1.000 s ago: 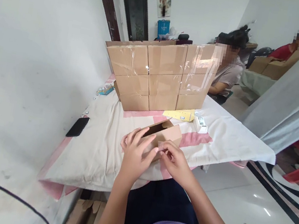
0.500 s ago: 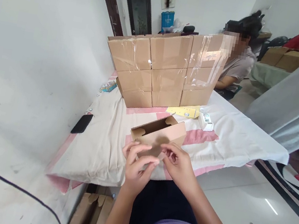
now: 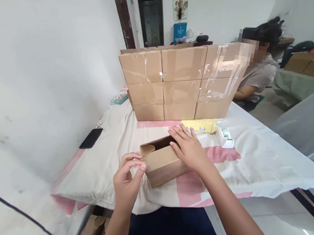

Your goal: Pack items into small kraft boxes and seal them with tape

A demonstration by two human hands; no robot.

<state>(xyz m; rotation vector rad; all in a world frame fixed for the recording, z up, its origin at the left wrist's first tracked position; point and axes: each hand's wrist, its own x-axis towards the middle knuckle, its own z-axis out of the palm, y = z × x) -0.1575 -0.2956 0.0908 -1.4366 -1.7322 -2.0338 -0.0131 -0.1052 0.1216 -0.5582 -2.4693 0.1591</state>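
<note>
A small brown cardboard box (image 3: 163, 169) lies on the cloth-covered table in front of me, its long dark opening facing up. My right hand (image 3: 186, 147) rests flat over the box's far right end, fingers stretched out. At the near left corner, my left hand (image 3: 132, 170) has thumb and fingertips pinched together close to the box edge. They appear to hold a small piece of clear tape, seen between my hands earlier and hardly visible now. A pale flap shows inside the opening at the left end.
Behind the box stands a block of taped cartons (image 3: 181, 83). A white dispenser-like object (image 3: 224, 137) and a yellow sheet (image 3: 199, 125) lie beside it. A black phone (image 3: 91, 138) is by the wall. A co-worker (image 3: 258, 70) sits beyond; open cartons (image 3: 91, 231) stand below the table.
My hands have parted: the right moved up onto the box's far end and flattened, the left shifted left and down to its near corner. The view has tilted slightly.
</note>
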